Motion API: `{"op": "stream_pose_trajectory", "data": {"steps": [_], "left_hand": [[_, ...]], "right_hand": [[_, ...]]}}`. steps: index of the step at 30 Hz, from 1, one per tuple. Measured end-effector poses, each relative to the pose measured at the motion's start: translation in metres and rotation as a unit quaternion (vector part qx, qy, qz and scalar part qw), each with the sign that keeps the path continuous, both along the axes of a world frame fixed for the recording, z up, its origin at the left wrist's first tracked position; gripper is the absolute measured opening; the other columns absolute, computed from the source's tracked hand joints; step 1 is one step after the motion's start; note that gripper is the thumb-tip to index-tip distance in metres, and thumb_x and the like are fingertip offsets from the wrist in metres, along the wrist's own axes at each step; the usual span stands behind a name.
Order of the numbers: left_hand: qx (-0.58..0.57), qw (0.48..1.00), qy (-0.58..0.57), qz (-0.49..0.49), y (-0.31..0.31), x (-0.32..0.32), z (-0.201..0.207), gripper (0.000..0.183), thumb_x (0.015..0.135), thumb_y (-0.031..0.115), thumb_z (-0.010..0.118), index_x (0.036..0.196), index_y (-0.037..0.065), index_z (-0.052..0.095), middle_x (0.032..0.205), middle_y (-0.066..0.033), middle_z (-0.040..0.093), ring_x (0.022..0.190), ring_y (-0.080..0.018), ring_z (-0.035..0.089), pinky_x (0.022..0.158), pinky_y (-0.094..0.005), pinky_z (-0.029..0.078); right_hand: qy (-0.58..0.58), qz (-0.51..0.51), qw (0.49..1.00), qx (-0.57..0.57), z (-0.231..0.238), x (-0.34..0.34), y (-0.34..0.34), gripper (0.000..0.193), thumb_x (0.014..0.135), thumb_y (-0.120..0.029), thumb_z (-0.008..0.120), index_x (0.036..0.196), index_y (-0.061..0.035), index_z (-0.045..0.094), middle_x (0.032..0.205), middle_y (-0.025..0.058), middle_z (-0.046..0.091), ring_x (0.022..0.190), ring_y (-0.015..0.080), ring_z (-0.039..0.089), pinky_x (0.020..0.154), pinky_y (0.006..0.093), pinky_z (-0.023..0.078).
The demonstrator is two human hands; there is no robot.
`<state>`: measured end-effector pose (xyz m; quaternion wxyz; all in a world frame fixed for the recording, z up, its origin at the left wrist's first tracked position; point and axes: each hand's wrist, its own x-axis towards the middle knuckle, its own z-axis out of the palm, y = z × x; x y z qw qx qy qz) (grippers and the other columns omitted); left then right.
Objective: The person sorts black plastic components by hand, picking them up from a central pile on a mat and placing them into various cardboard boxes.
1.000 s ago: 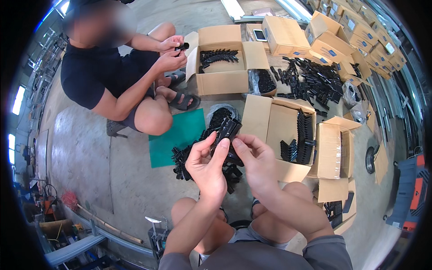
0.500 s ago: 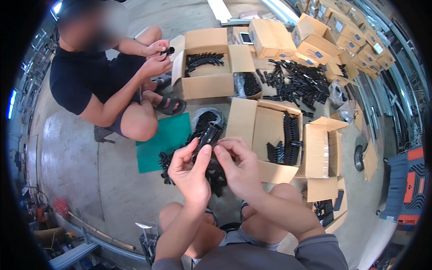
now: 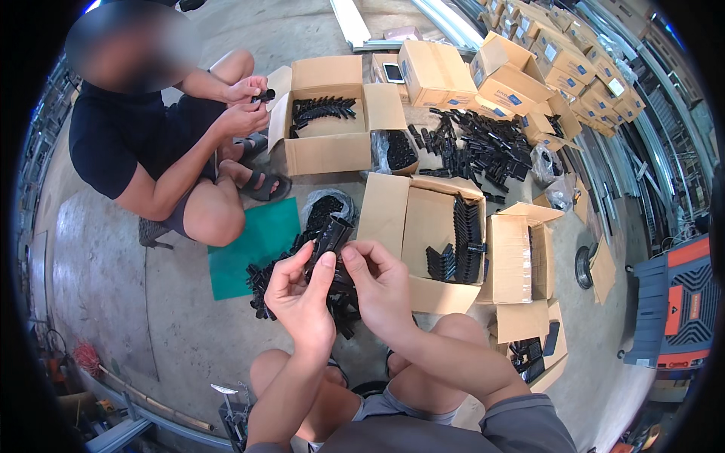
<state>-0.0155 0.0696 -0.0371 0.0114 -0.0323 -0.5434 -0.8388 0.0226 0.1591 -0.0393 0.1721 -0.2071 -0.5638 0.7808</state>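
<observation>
In front of me, my left hand is closed around a short black tube-shaped fitting, tilted with its hollow end away from me. My right hand is pinched against the fitting's right side; anything small between its fingertips is hidden. Below and behind my hands lies a heap of small black parts, partly on a green sheet. Just beyond the fitting sits a clear plastic bag of black pieces. To the right, an open cardboard box holds rows of similar black fittings.
A co-worker sits far left, holding a black fitting beside another open box. Loose black fittings lie piled beyond the boxes. Stacked cartons stand far right, and a grey-orange case at the right edge.
The fitting has turned a little in my fingers, showing more of its hollow end. The whole scene has shifted slightly left in the view. Both hands stay on the fitting.
</observation>
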Motion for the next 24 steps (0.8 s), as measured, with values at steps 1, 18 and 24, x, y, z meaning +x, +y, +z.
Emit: {"op": "stream_pose_trajectory", "data": {"steps": [1,18,24], "left_hand": [[0.001,1.0,0.001,0.002,-0.001,-0.001,0.0,0.023,0.091,-0.006,0.069,0.114,-0.003,0.065,0.106,-0.0133,0.072,0.094,-0.013,0.067,0.088,-0.0257,0.052],[-0.015,1.0,0.014,0.005,0.001,-0.004,-0.008,0.027,0.084,-0.008,0.076,0.109,-0.003,0.068,0.113,-0.0164,0.071,0.103,-0.0182,0.068,0.094,-0.0313,0.053],[-0.018,1.0,0.006,0.014,-0.004,-0.006,-0.004,0.024,0.085,-0.009,0.075,0.107,-0.003,0.068,0.113,-0.0167,0.071,0.101,-0.0179,0.068,0.094,-0.0305,0.053]], "right_hand": [[0.005,0.002,1.0,0.016,0.0,0.002,-0.002,0.017,0.1,-0.011,0.064,0.11,0.0032,0.064,0.106,0.0057,0.067,0.093,0.0083,0.062,0.083,0.0235,0.05],[0.038,0.01,0.995,-0.091,0.011,0.003,-0.005,0.022,0.101,-0.011,0.063,0.118,0.0025,0.059,0.111,0.0063,0.064,0.105,0.0103,0.06,0.092,0.0255,0.049],[0.01,0.032,0.987,-0.158,0.005,0.0,-0.008,0.019,0.101,-0.011,0.063,0.115,0.0,0.061,0.107,0.0032,0.065,0.102,0.0085,0.06,0.09,0.0239,0.048]]}}
